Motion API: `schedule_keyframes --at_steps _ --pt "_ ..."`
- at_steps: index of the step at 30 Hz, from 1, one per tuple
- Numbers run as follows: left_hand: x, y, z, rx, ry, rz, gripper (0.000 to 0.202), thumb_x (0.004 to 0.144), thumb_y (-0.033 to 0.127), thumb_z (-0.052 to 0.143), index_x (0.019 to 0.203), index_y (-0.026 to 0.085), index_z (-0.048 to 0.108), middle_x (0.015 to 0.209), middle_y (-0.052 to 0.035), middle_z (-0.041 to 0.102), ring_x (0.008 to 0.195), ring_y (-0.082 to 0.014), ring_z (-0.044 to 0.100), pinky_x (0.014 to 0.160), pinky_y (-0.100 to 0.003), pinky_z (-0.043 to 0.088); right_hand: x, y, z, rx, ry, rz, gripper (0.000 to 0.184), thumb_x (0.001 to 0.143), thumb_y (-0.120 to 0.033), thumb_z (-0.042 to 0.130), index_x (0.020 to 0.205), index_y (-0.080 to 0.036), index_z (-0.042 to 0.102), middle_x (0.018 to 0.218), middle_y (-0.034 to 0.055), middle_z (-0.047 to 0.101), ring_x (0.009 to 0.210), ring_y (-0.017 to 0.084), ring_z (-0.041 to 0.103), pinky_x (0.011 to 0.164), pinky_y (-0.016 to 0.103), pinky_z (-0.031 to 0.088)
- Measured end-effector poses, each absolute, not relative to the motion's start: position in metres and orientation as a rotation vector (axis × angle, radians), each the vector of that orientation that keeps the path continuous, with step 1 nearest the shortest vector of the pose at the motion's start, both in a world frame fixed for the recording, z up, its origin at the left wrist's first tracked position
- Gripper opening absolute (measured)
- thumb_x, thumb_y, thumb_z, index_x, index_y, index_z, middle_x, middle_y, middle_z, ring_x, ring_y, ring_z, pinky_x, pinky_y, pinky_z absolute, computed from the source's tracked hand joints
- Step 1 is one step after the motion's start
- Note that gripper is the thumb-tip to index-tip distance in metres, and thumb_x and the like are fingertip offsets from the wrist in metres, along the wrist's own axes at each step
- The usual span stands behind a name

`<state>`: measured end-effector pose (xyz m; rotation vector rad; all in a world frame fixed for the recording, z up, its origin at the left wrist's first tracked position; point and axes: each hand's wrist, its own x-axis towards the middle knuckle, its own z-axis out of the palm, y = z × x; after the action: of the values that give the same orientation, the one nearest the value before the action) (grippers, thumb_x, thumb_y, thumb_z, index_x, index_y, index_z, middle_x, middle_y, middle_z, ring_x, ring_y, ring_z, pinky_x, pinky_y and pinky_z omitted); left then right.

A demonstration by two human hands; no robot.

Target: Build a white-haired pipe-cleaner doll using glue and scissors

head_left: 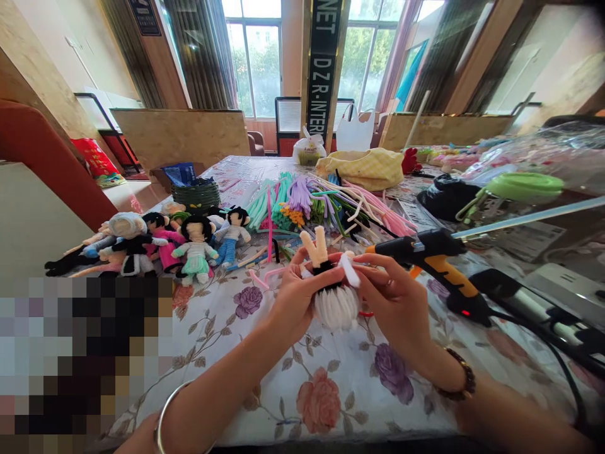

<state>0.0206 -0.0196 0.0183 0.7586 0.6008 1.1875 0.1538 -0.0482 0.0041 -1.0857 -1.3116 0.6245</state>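
Observation:
Between my two hands is a small doll made of pipe cleaners, held upside down. Its white-haired head points toward me, a black band is at its middle, and two pale legs stick up. My left hand is wrapped round the doll's left side. With fingers pinched, my right hand grips a short white pipe cleaner against the doll's right side. Its fingertips partly hide where the white piece meets the body. Something small and red shows under the doll.
Finished dolls lie at the left. Bundles of coloured pipe cleaners are piled ahead. At the right stands a glue gun with a red light and a long glue stick, beside a power strip. A green-lidded jar is behind it.

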Motion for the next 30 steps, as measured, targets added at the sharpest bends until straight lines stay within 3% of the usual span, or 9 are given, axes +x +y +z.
schedule_keyframes --at_steps 9,17,23,28,30 --pt "0.0243 -0.0243 0.0193 0.789 0.608 1.209 0.040 0.054 0.013 0.082 0.086 0.018 0.058 0.078 0.0021 0.069 0.063 -0.0108 0.065 0.062 -0.022 0.052 0.1535 -0.0481 0.0034 -1.018 -1.191 0.505 0.004 0.072 -0.028 0.073 0.075 -0.030 0.072 0.073 -0.0021 0.075 0.064 0.020 0.071 0.059 0.033 0.062" --pt "0.0249 -0.0250 0.0191 0.776 0.557 1.166 0.040 0.056 0.013 0.081 0.087 0.019 0.057 0.075 0.0031 0.067 0.062 -0.0103 0.064 0.063 -0.022 0.052 0.1528 -0.0489 0.0004 -0.997 -1.189 0.427 0.008 0.074 -0.023 0.072 0.079 -0.028 0.072 0.077 -0.0030 0.075 0.066 0.017 0.071 0.062 0.031 0.061" --pt "0.0250 -0.0252 0.0188 0.715 0.541 1.145 0.052 0.054 0.008 0.080 0.098 0.021 0.057 0.076 0.0041 0.069 0.061 -0.0082 0.063 0.061 -0.019 0.052 0.1552 -0.0492 0.0007 -1.032 -1.250 0.271 0.011 0.073 -0.020 0.072 0.079 -0.031 0.073 0.074 -0.0047 0.075 0.060 0.016 0.069 0.054 0.027 0.058" --pt "0.0253 -0.0236 0.0149 0.726 0.493 1.114 0.052 0.052 0.010 0.082 0.096 0.020 0.058 0.078 0.0028 0.071 0.063 -0.0113 0.066 0.064 -0.023 0.054 0.1561 -0.0476 -0.0004 -0.989 -1.269 0.102 0.014 0.073 -0.018 0.072 0.079 -0.030 0.074 0.074 -0.0055 0.075 0.054 0.014 0.068 0.048 0.025 0.056" --pt "0.0257 -0.0236 0.0145 0.722 0.487 1.112 0.052 0.052 0.011 0.082 0.097 0.020 0.058 0.079 0.0025 0.071 0.065 -0.0121 0.066 0.066 -0.024 0.054 0.1563 -0.0465 -0.0009 -0.967 -1.281 0.085 0.016 0.072 -0.015 0.073 0.080 -0.029 0.074 0.076 -0.0057 0.075 0.059 0.014 0.069 0.053 0.025 0.057"
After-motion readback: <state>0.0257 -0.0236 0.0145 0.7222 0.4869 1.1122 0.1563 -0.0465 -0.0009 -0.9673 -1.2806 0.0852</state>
